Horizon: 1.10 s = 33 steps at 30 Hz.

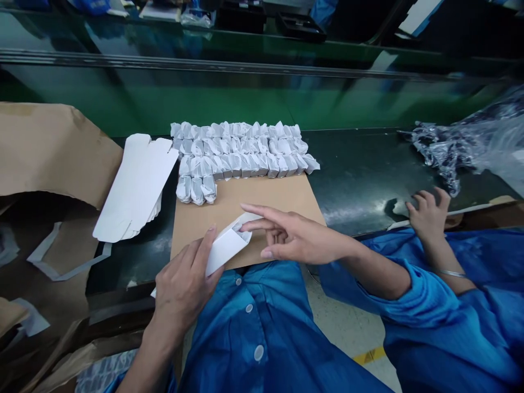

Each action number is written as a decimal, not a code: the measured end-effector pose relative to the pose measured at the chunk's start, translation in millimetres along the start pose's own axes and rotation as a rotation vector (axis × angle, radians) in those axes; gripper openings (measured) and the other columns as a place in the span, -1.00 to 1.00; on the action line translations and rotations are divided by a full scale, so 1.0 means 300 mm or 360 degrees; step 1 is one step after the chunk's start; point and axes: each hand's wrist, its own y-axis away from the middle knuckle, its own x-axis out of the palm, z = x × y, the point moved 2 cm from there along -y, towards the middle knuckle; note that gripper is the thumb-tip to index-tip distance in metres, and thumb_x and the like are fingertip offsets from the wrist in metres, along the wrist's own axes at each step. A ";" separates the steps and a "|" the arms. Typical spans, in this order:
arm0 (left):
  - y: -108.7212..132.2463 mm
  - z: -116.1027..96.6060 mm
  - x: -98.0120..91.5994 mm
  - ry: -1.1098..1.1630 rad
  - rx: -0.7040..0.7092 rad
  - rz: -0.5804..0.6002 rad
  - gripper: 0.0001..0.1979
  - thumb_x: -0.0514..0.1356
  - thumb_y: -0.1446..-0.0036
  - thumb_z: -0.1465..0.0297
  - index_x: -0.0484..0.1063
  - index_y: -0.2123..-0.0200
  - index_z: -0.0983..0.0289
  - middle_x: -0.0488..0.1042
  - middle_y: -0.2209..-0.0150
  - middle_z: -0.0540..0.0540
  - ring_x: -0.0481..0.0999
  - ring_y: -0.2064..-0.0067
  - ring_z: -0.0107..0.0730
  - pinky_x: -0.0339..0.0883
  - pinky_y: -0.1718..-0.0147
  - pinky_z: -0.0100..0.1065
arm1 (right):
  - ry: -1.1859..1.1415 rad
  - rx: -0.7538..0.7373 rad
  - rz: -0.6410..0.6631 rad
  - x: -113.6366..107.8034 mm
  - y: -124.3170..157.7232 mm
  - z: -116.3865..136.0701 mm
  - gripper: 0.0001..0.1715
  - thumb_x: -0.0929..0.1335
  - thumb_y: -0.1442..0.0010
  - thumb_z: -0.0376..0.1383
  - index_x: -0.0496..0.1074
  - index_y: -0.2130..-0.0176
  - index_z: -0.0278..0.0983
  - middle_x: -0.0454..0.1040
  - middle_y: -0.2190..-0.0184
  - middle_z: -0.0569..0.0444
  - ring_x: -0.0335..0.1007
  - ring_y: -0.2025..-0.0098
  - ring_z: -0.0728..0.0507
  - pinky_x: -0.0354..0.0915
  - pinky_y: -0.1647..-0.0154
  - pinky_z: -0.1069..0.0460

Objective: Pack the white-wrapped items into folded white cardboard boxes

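My left hand (pixel 184 286) is closed around a small white paper box (pixel 225 245) and holds it tilted over a brown cardboard sheet (pixel 262 199). The box's open end points up and to the right. My right hand (pixel 292 237) is open at that end, its index finger stretched out over the box's flap and its thumb below. At the back of the cardboard lie several rows of small white wrapped packets (pixel 241 153).
A stack of flat white box blanks (pixel 135 185) lies left of the cardboard on the dark bench (pixel 360 174). An open brown carton (pixel 53 147) stands at far left. Crumpled clear plastic (pixel 462 142) is at right. Another person's hand (pixel 428 213), in a blue sleeve, rests on the bench edge.
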 end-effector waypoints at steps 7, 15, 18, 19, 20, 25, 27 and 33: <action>-0.037 -0.020 0.002 0.0004 0.0071 0.0031 -0.46 0.16 -0.21 0.38 0.21 -0.24 0.34 0.57 0.20 0.12 0.56 0.25 -0.26 0.31 0.32 -0.31 | 0.0129 0.0080 -0.0073 -0.023 0.015 -0.035 -0.04 0.36 -0.25 -0.33 -0.19 -0.43 -0.10 0.35 -0.22 -0.10 0.32 0.43 0.05 0.32 0.34 0.09; -0.026 -0.025 -0.017 0.0229 0.0147 0.0081 -0.54 0.13 -0.24 0.31 0.26 -0.19 0.26 0.58 0.21 0.09 0.58 0.23 -0.28 0.30 0.32 -0.34 | 0.0122 -0.0030 0.0219 -0.012 0.040 -0.027 0.01 0.42 -0.22 -0.29 -0.16 -0.42 -0.08 0.52 -0.01 -0.01 0.41 0.43 0.03 0.28 0.42 0.13; -0.021 -0.027 -0.007 0.0197 0.0083 0.0093 -0.51 0.12 -0.26 0.29 0.22 -0.22 0.28 0.58 0.21 0.10 0.58 0.25 -0.28 0.27 0.35 -0.35 | 0.0071 0.0027 -0.0023 -0.005 0.063 -0.016 0.00 0.39 -0.25 -0.31 -0.21 -0.43 -0.07 0.47 -0.09 -0.04 0.40 0.42 0.04 0.30 0.41 0.13; -0.020 -0.026 0.000 0.0149 0.0038 0.0110 -0.49 0.12 -0.26 0.29 0.20 -0.24 0.27 0.59 0.20 0.11 0.58 0.25 -0.28 0.26 0.37 -0.35 | 0.0049 0.0049 -0.0155 -0.005 0.071 -0.016 -0.05 0.36 -0.26 -0.33 -0.19 -0.42 -0.07 0.43 -0.14 -0.05 0.40 0.42 0.05 0.33 0.38 0.12; -0.020 -0.027 0.008 0.0096 -0.0006 0.0116 -0.48 0.12 -0.26 0.28 0.19 -0.25 0.27 0.59 0.20 0.11 0.57 0.26 -0.28 0.25 0.38 -0.34 | 0.0029 0.0055 -0.0249 -0.001 0.077 -0.018 -0.08 0.35 -0.27 -0.34 -0.16 -0.42 -0.08 0.39 -0.18 -0.05 0.40 0.42 0.05 0.36 0.35 0.11; -0.057 -0.100 0.025 0.0025 -0.0130 0.0040 -0.43 0.15 -0.24 0.23 0.20 -0.26 0.30 0.57 0.18 0.18 0.57 0.24 -0.21 0.29 0.31 -0.30 | 0.0195 -0.0056 -0.0597 0.067 0.043 -0.045 -0.12 0.38 -0.20 -0.37 0.01 -0.38 -0.11 0.44 -0.11 -0.02 0.47 0.32 -0.01 0.43 0.21 0.04; -0.095 -0.140 0.021 0.0143 -0.0110 0.0043 -0.40 0.15 -0.24 0.20 0.17 -0.27 0.32 0.56 0.13 0.22 0.57 0.18 -0.19 0.33 0.25 -0.30 | 0.0235 -0.0066 -0.0799 0.066 0.032 -0.047 -0.21 0.36 -0.22 -0.36 0.09 -0.36 -0.12 0.53 0.09 0.04 0.44 0.37 -0.01 0.43 0.30 0.05; -0.220 0.098 -0.032 0.0287 -0.0573 -0.0058 -0.13 0.11 -0.17 -0.07 -0.04 -0.36 0.33 0.36 -0.19 0.37 0.39 -0.17 0.07 0.32 -0.06 -0.05 | 0.0456 0.0177 -0.0867 -0.332 0.208 -0.128 -0.30 0.38 -0.19 -0.01 0.34 -0.23 -0.23 0.42 0.57 0.14 0.22 0.65 0.05 0.13 0.68 0.13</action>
